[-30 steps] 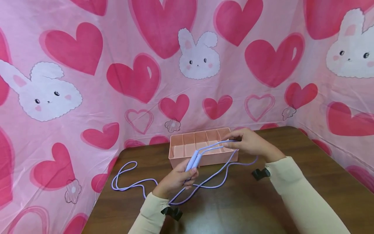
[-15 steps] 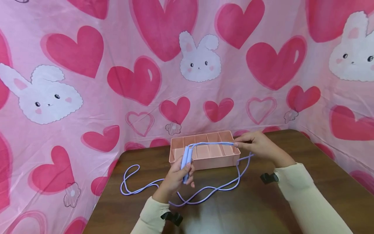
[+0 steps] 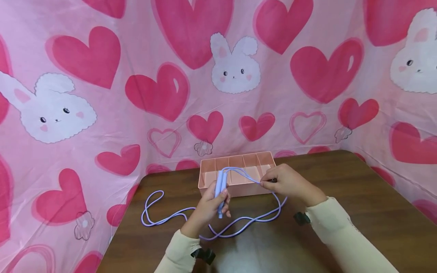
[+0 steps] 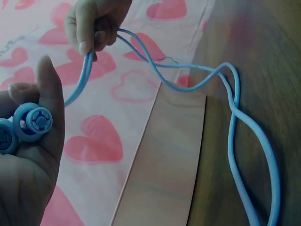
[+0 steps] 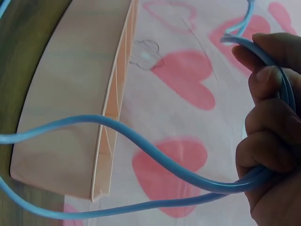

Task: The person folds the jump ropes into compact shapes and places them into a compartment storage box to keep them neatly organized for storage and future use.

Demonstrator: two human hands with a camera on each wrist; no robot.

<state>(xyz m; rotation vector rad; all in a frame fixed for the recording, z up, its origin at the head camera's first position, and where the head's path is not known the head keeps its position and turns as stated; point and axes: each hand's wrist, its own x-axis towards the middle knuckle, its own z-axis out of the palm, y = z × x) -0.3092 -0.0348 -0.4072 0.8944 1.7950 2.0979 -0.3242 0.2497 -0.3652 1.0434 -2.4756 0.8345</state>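
A jump rope with two light-purple handles [image 3: 221,185] is held between both hands. My left hand [image 3: 209,203] grips the two handles side by side, pointing up; in the left wrist view their round ends [image 4: 38,120] show beside the thumb. My right hand [image 3: 290,184] pinches the doubled cord [image 3: 244,172] a short way from the handles, and in the right wrist view the cord [image 5: 155,153] runs through the curled fingers and hangs out below. The remaining cord [image 3: 239,232] lies in loose, crossing loops on the table, partly behind the left forearm.
Behind the hands, a pink box [image 3: 239,189] with several compartments stands on the brown wooden table [image 3: 273,246], near the back edge. A pink cloth [image 3: 143,57] printed with hearts and rabbits hangs behind and beside the table. A cord loop [image 3: 152,208] lies at the left.
My right hand first drew the cord out to the right, then came back left and lower, so the span by the handles now sags. The left hand keeps its grip, handles tipped more upright.
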